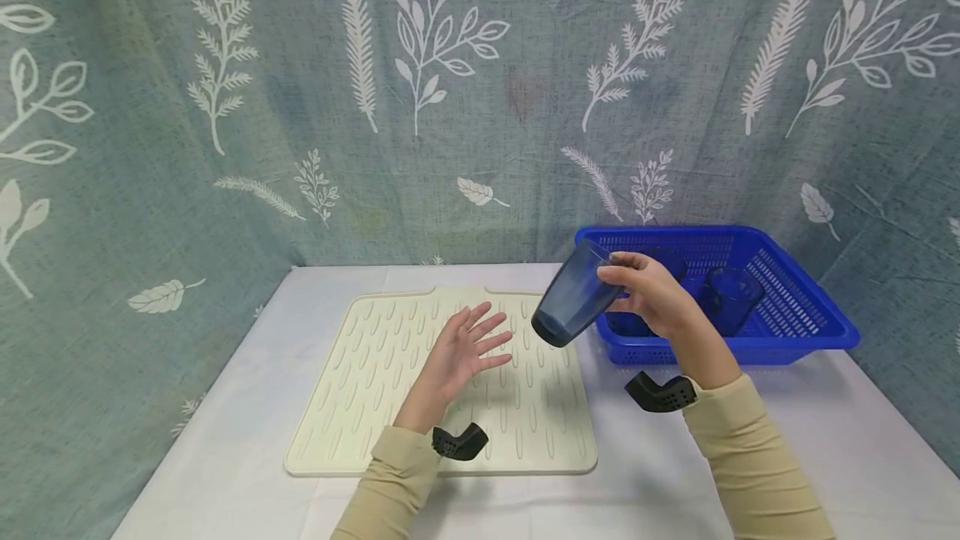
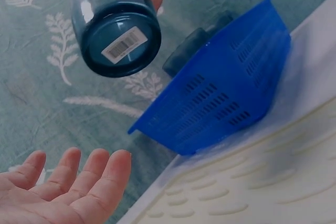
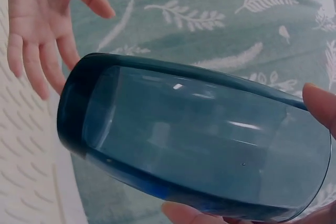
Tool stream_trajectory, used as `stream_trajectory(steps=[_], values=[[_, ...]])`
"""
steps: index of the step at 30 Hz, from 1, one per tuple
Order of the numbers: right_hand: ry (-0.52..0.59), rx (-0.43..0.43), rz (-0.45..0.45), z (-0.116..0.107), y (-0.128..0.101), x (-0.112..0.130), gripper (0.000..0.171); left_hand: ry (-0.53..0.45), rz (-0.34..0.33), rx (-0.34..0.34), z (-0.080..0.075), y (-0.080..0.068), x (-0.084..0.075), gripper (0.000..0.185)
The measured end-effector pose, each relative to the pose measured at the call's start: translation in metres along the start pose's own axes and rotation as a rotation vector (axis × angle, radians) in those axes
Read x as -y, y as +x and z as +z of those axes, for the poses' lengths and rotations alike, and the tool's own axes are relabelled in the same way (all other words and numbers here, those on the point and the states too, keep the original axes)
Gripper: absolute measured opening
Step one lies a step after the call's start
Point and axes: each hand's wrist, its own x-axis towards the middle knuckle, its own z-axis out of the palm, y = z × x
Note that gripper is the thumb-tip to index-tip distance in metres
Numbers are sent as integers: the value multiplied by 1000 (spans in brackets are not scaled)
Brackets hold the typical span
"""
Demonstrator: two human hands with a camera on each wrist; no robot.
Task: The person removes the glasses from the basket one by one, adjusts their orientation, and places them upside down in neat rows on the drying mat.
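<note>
Work looks partway: the glass (image 1: 576, 297) is lifted but not yet set down, and other glasses (image 1: 733, 300) sit in the basket (image 1: 750, 351) towards 3 o'clock. The right hand (image 1: 654, 294) has its fingers clamped near the rim, the glass slanting from them towards 8 o'clock (base lowest). The left hand (image 1: 465, 350), fingers apart, waits untouching at 8 o'clock.

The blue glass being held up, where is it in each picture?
Head: the blue glass is right of centre.
Left wrist: upper left, cut off by the top edge.
Right wrist: large, across the middle and lower right.
Shared landmark: the left hand, visible in all three.
</note>
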Motion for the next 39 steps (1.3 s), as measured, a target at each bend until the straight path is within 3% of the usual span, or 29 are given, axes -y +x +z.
stream_trajectory(steps=[3, 9, 17, 20, 28, 39], values=[[51, 16, -2, 5, 2, -6, 40, -11, -3, -5, -1, 0, 1, 52], [113, 29, 7, 12, 6, -14, 36, -17, -8, -20, -2, 0, 3, 52], [269, 20, 10, 22, 12, -27, 4, 34, 8, -58, 5, 1, 6, 53], [301, 20, 9, 25, 13, -31, 1, 38, 20, -81, 8, 3, 8, 54], [380, 11, 23, 31, 15, -42, 15, 43, 19, -108, 11, 4, 12, 51], [466, -138, 24, 47, 16, -56, 14, -29, 59, -169, 15, 6, 18, 54]])
